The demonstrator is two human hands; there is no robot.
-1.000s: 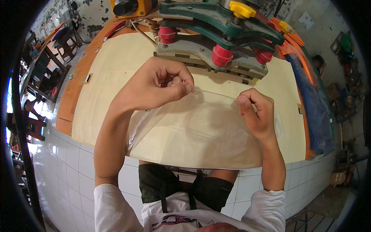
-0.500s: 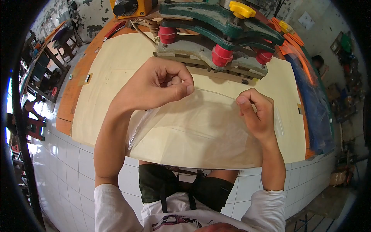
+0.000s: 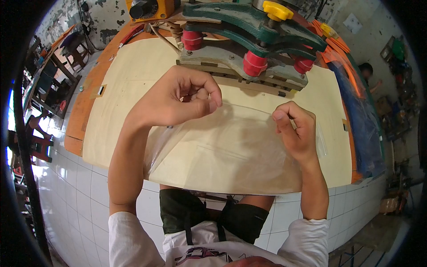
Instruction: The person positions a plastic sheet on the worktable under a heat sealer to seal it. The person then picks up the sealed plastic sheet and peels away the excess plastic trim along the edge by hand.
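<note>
A clear plastic sheet (image 3: 240,160) hangs and lies in front of me over the cream-coloured table covering. My left hand (image 3: 187,98) is closed in a pinch on its far edge, thumb against the curled fingers. At the right end of that edge, my right hand (image 3: 296,129) is also pinched shut on the sheet. The edge stretches in a shallow line between both hands, and a fold shows below my left wrist. Just beyond my hands stands a green press-like machine (image 3: 249,26) with a grey metal bar (image 3: 231,58) and red knobs. The exact grip points are partly hidden by my fingers.
A yellow knob (image 3: 278,11) tops the machine, and an orange box with a black dial (image 3: 147,9) stands behind it. A red-handled cutter (image 3: 131,35) lies at the back left. Blue plastic (image 3: 356,124) and orange strips (image 3: 338,58) hang at right. A person (image 3: 367,71) is beyond.
My left hand has shifted very slightly left, still pinching the sheet. The fold under it has changed a little. The person at far right has moved an arm.
</note>
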